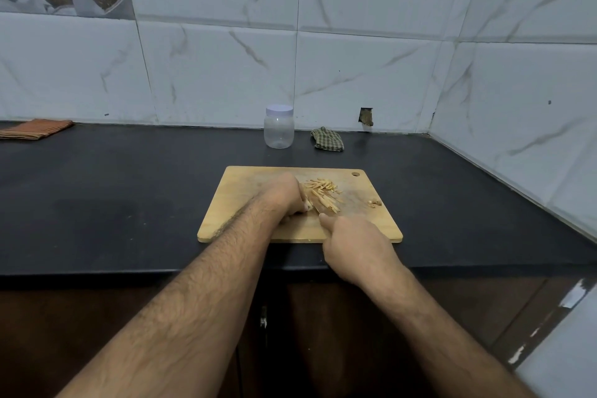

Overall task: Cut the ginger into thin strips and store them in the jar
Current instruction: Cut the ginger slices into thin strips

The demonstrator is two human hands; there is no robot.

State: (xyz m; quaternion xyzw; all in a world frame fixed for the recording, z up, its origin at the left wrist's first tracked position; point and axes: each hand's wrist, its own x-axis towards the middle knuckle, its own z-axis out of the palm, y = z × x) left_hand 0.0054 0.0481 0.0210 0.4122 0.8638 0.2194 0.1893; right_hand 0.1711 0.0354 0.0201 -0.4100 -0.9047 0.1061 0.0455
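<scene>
Mostly, right hand hides knife (handle).

jar and cloth behind board

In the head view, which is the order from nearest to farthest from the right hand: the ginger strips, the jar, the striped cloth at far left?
From the right hand:
1. Ginger strips, just beyond it on the cutting board.
2. Jar, farther back near the wall, lid on.
3. Striped cloth, far left by the wall.
</scene>
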